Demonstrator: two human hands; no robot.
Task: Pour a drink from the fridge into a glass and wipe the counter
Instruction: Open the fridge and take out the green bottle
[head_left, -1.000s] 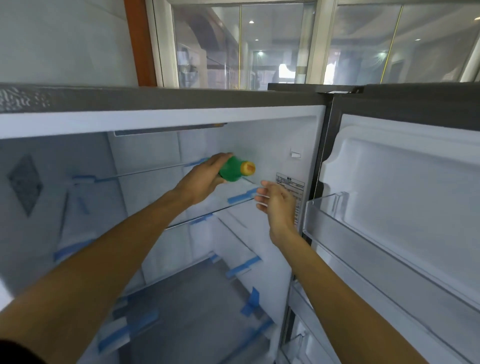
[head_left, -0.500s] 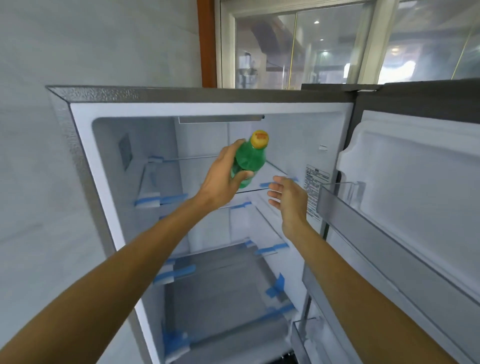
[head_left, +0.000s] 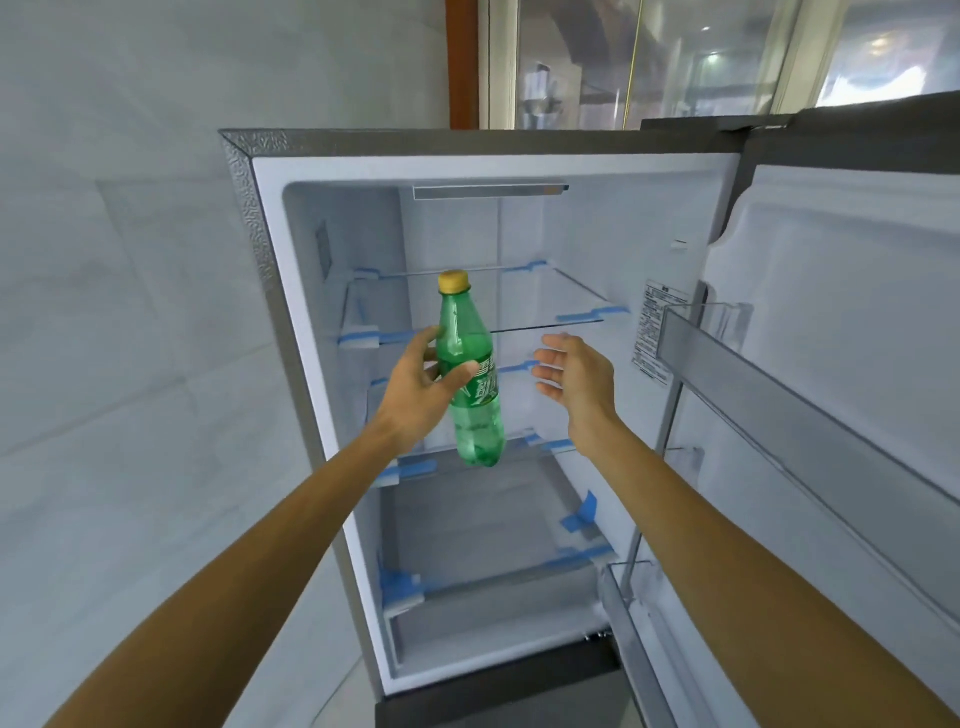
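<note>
**Green bottle being held at the open fridge**

The fridge (head_left: 270, 218) is standing open, with its door (head_left: 857, 312) swung out to the right. A green drink bottle (head_left: 470, 364) is hanging upright in front of the middle shelves, clear of them. The left hand (head_left: 421, 384) is wrapping its waist at the label. The right hand (head_left: 576, 374) is hovering just beside it, fingers relaxed and grasping nothing. The yellow cap (head_left: 453, 281) is sitting on the neck. The carry is likely going best with the bottle kept upright and unshaken, and the free hand taking the door.
</note>
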